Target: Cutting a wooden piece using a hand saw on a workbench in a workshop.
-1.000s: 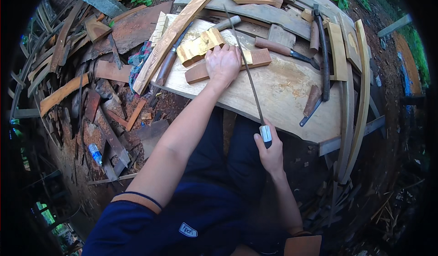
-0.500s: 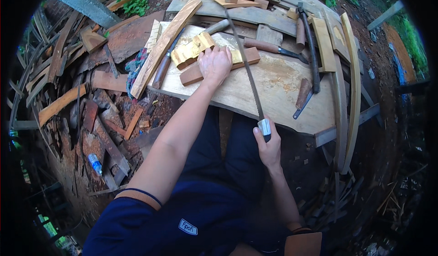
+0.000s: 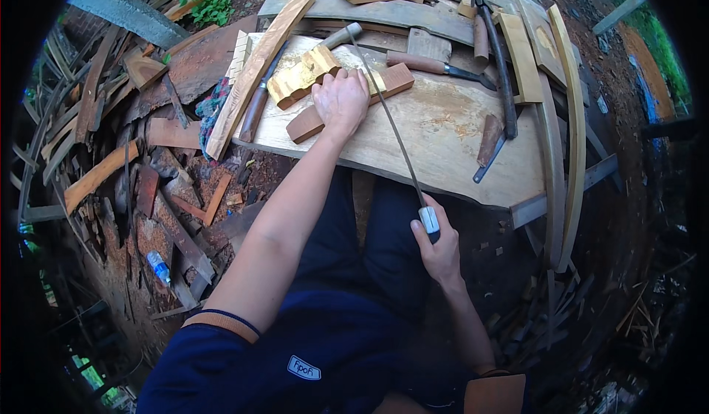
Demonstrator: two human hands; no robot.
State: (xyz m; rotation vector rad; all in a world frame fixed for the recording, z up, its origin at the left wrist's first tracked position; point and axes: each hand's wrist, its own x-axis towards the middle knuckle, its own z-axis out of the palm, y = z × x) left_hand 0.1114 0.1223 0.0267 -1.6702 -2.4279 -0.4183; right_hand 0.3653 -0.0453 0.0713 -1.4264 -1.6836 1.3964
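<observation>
Head view: a long, narrow, dark saw (image 3: 396, 129) with a pale handle (image 3: 428, 220) slants across a straight-edged, reddish-brown bar (image 3: 399, 80) lying on the bench (image 3: 443, 137). Right hand (image 3: 439, 244) wraps the handle; left hand (image 3: 341, 104) presses the bar near a rough yellow block (image 3: 297, 81), whether clamped I cannot tell.

A wood block (image 3: 396, 81) is lying on the bench (image 3: 443, 148), a chisel (image 3: 417, 62) beyond its right end, a hammer (image 3: 505, 81) farther right.
</observation>
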